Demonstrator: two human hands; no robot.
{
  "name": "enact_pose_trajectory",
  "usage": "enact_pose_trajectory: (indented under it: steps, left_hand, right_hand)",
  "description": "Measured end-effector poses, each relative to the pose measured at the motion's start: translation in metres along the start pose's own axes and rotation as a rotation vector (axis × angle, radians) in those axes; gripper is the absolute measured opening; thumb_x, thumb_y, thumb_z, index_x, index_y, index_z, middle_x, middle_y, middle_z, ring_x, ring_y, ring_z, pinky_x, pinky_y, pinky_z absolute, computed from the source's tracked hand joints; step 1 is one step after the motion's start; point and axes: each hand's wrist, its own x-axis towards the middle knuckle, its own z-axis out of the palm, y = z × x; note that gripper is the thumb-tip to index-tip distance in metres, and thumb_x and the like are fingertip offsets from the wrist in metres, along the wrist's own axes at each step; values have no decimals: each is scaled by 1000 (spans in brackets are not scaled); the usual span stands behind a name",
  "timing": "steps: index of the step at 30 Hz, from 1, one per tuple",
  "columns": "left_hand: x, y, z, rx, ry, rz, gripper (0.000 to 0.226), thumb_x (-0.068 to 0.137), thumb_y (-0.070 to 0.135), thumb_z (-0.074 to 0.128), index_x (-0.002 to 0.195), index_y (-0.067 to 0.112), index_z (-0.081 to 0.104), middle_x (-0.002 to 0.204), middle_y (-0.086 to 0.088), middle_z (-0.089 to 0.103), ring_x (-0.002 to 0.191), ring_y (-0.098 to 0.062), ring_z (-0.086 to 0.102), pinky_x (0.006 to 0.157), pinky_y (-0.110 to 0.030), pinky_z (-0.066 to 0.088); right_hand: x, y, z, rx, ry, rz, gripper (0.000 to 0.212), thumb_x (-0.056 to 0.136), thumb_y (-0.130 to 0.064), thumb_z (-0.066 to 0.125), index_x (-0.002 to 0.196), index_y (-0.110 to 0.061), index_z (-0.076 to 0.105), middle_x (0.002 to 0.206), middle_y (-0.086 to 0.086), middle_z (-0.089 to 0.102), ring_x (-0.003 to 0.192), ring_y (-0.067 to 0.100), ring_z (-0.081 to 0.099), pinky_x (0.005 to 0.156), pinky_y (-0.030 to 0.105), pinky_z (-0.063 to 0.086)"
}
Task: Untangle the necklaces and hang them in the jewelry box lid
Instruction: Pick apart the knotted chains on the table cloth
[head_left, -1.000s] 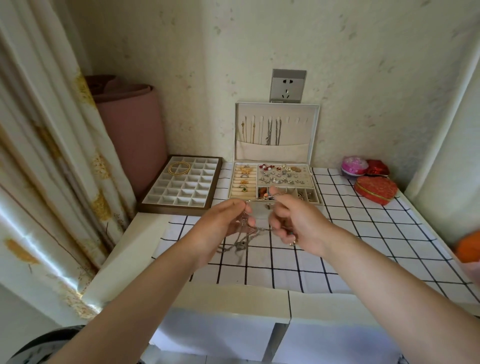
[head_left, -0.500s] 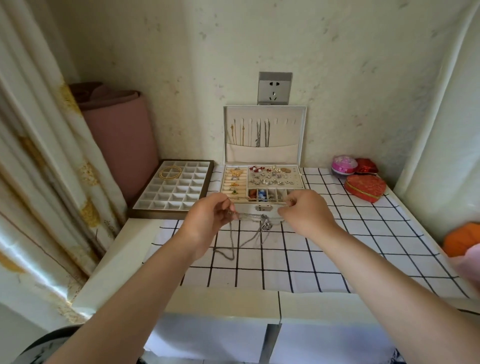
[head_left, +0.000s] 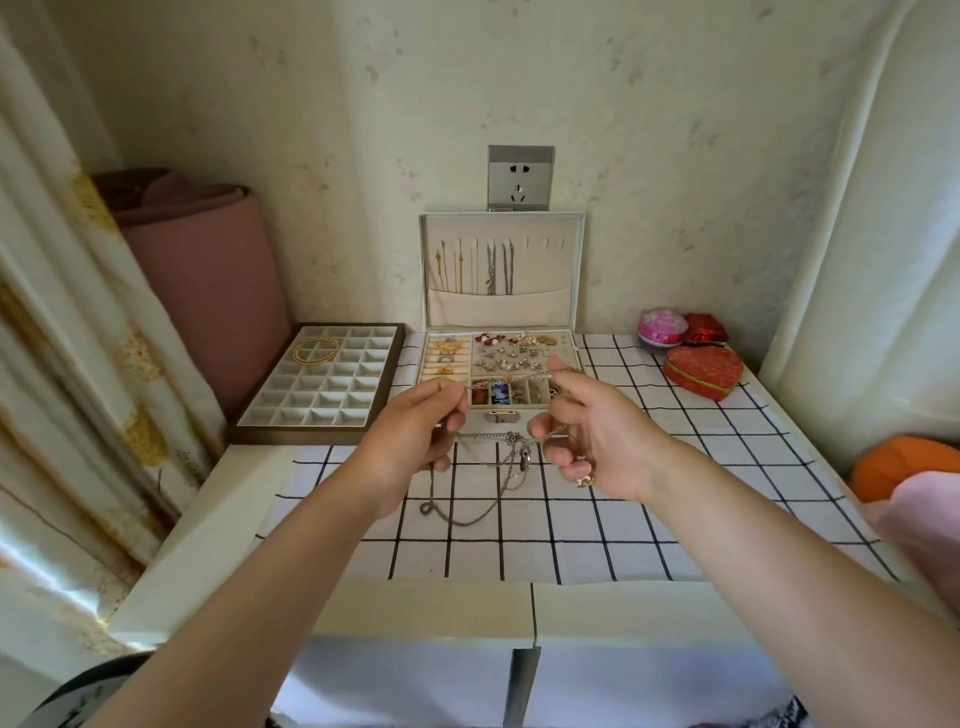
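My left hand (head_left: 415, 441) and my right hand (head_left: 597, 436) are raised in front of the open jewelry box (head_left: 498, 369), each pinching the tangled silver necklaces (head_left: 498, 452). One chain is stretched taut between my fingertips across the box's front. Other strands sag below, with a pendant near my right hand and a loop hanging down to the checked cloth. The upright box lid (head_left: 501, 270) holds several gold and silver necklaces on its hooks, above a pocket. Hooks at the lid's right are bare.
A compartment tray (head_left: 322, 384) with a gold bangle lies left of the box. A red heart-shaped box (head_left: 704, 370), a pink box and a small red box sit at the right. The checked cloth (head_left: 649, 493) covers the tabletop. Curtains hang on both sides.
My hands have moved apart and lifted, pulling one chain straight between them. More of the tangle now hangs loose below.
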Motion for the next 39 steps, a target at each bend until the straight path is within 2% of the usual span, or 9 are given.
enact_pose_trajectory:
  steps: [2, 7, 11, 16, 20, 25, 30, 34, 39]
  left_hand:
    - [1, 1, 0, -70, -26, -1, 31, 104, 25, 43, 77, 16, 53, 63, 3, 43, 54, -15, 31, 56, -27, 40]
    - [2, 2, 7, -380, -43, 6, 36, 104, 16, 39, 68, 13, 46, 61, -2, 38, 54, -16, 48, 100, -44, 48]
    - [1, 1, 10, -526, -93, -86, 31, 104, 19, 39, 75, 13, 45, 64, -1, 39, 56, -15, 50, 70, -36, 61]
    - [4, -17, 18, -420, -51, -333, 25, 105, 19, 41, 82, 13, 50, 65, -1, 46, 56, -14, 47, 45, -21, 47]
    - [10, -36, 17, -291, 33, -467, 20, 104, 14, 44, 87, 10, 54, 65, -3, 52, 57, -14, 50, 45, -20, 47]
    - [18, -46, 14, 0, 155, -405, 15, 102, 10, 50, 94, 3, 61, 71, -9, 62, 58, -17, 59, 48, -24, 52]
    - [25, -58, 4, 847, 241, -140, 12, 99, 24, 54, 91, 23, 63, 85, 2, 68, 75, -13, 65, 72, -30, 57]
    - [21, -57, 6, 1219, 263, -22, 14, 97, 33, 56, 109, 31, 63, 103, 10, 64, 95, -11, 59, 76, -27, 48]
    - [18, -56, 13, 1185, 79, 301, 18, 96, 32, 59, 112, 37, 66, 107, 16, 60, 103, -6, 50, 84, -22, 44]
  right_hand:
    - [-1, -1, -4, -66, -26, 11, 53, 100, -57, 42, 60, -22, 45, 70, 9, 58, 47, 20, 42, 50, 27, 9]
    - [-5, -1, -7, -337, 47, 2, 51, 101, -57, 40, 62, -23, 34, 52, 2, 30, 43, 15, 24, 50, 30, 8]
    - [-11, -9, -19, -484, -14, 90, 46, 101, -52, 46, 67, -21, 42, 49, -2, 24, 41, 13, 17, 48, 27, 6]
    - [-15, -6, -33, -904, 42, 237, 37, 94, -49, 58, 77, -16, 60, 49, -4, 41, 40, 13, 25, 44, 22, 18]
    - [-1, 11, -36, -944, 98, 210, 27, 91, -37, 64, 78, -13, 64, 57, -2, 57, 41, 13, 31, 42, 19, 19]
    - [17, 30, -34, -848, 196, 6, 27, 98, -31, 59, 80, -13, 69, 74, 4, 72, 37, 8, 38, 38, 19, 23]
    - [32, 36, -37, -929, 290, -203, 20, 95, -28, 64, 81, -16, 74, 86, 1, 73, 84, 16, 66, 72, 28, 48]
    - [34, 40, -39, -1084, 272, -266, 8, 88, -17, 71, 93, -23, 74, 90, -13, 67, 90, 8, 65, 79, 23, 51]
    - [29, 41, -39, -1364, 236, -312, 18, 90, -11, 68, 102, -22, 73, 92, -7, 63, 93, 15, 64, 84, 30, 54]
